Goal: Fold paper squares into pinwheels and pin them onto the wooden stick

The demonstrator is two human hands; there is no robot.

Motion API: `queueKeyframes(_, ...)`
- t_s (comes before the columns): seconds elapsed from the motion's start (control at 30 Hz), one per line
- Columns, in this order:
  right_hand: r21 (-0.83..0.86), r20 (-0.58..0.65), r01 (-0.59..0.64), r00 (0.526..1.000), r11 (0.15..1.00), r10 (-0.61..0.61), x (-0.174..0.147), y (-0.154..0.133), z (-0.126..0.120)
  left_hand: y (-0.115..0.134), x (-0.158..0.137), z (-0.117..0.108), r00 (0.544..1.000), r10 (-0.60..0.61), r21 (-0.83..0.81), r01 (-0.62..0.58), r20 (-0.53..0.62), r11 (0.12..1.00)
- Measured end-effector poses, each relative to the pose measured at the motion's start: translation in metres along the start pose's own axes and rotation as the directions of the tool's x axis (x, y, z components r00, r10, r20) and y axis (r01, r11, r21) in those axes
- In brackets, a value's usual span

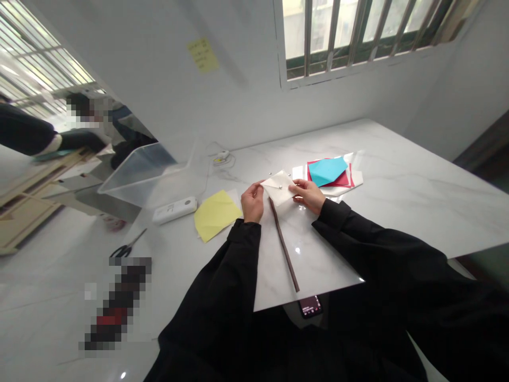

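Note:
A small white envelope (279,197) is held up over the table between my two hands, with a small shiny round piece near its middle. My left hand (252,203) is closed on its left corner, and my right hand (312,194) pinches the right side. Below the envelope, a thin dark brown stick (284,247) lies on the marbled table, its upper end reaching the envelope's lower edge. Yellow paper (217,215) rests just left of my left hand. Beyond my right hand is a pile of coloured paper with a blue sheet (328,171) on top.
Scissors (126,248) and a white oblong device (175,210) lie to the left, near a clear plastic bin (143,172). A cable (223,156) sits by the wall. A lit phone (310,306) is below the table's front edge. Other people are at the far left.

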State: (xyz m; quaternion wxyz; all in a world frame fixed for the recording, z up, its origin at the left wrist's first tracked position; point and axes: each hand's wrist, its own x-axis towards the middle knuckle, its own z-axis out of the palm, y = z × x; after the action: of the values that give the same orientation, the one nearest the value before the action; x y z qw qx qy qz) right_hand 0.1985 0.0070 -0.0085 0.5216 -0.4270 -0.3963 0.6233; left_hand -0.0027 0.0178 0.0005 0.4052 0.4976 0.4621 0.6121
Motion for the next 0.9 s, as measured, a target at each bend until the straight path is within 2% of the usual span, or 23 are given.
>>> queueKeyframes(0.1, -0.077, -0.004, 0.071, 0.997, 0.994, -0.072, 0.004, 0.005, -0.003, 0.012, -0.004, 0.001, 0.988, -0.152, -0.181, 0.155, 0.030, 0.971)
queueKeyframes(0.17, -0.122, 0.003, 0.112, 0.994, 0.986, -0.113, 0.006, 0.008, -0.005, 0.018, -0.008, 0.003, 0.956, -0.265, -0.232, 0.288, 0.123, 0.929)
queueKeyframes(0.23, -0.147, 0.020, 0.150, 0.989, 0.978, -0.149, 0.007, 0.009, -0.006, 0.020, -0.012, 0.004, 0.919, -0.318, -0.216, 0.368, 0.235, 0.904)
queueKeyframes(0.3, -0.171, 0.044, 0.182, 0.983, 0.968, -0.177, 0.007, 0.010, -0.007, 0.020, -0.015, 0.006, 0.887, -0.330, -0.189, 0.402, 0.322, 0.896)
queueKeyframes(0.37, -0.202, 0.065, 0.208, 0.978, 0.957, -0.199, 0.006, 0.009, -0.006, 0.018, -0.017, 0.008, 0.873, -0.326, -0.182, 0.410, 0.363, 0.894)
queueKeyframes(0.57, -0.346, 0.086, 0.275, 0.962, 0.897, -0.261, 0.002, 0.005, -0.004, 0.014, -0.019, 0.008, 0.877, -0.332, -0.186, 0.412, 0.347, 0.892)
queueKeyframes(0.63, -0.451, 0.053, 0.356, 0.926, 0.819, -0.373, -0.002, 0.003, -0.004, 0.014, -0.019, 0.008, 0.882, -0.341, -0.186, 0.413, 0.325, 0.892)
queueKeyframes(0.67, -0.514, 0.041, 0.408, 0.890, 0.755, -0.454, -0.004, 0.001, -0.003, 0.014, -0.019, 0.008, 0.885, -0.345, -0.183, 0.413, 0.313, 0.892)
queueKeyframes(0.77, -0.672, 0.102, 0.552, 0.728, 0.493, -0.678, -0.011, -0.007, 0.000, 0.013, -0.020, 0.008, 0.890, -0.351, -0.177, 0.410, 0.290, 0.895)
queueKeyframes(0.83, -0.710, 0.200, 0.613, 0.648, 0.347, -0.735, -0.015, -0.011, 0.002, 0.012, -0.020, 0.009, 0.891, -0.351, -0.176, 0.409, 0.287, 0.895)
queueKeyframes(0.9, -0.717, 0.272, 0.634, 0.638, 0.291, -0.720, -0.016, -0.012, 0.004, 0.012, -0.020, 0.009, 0.893, -0.350, -0.176, 0.406, 0.282, 0.897)
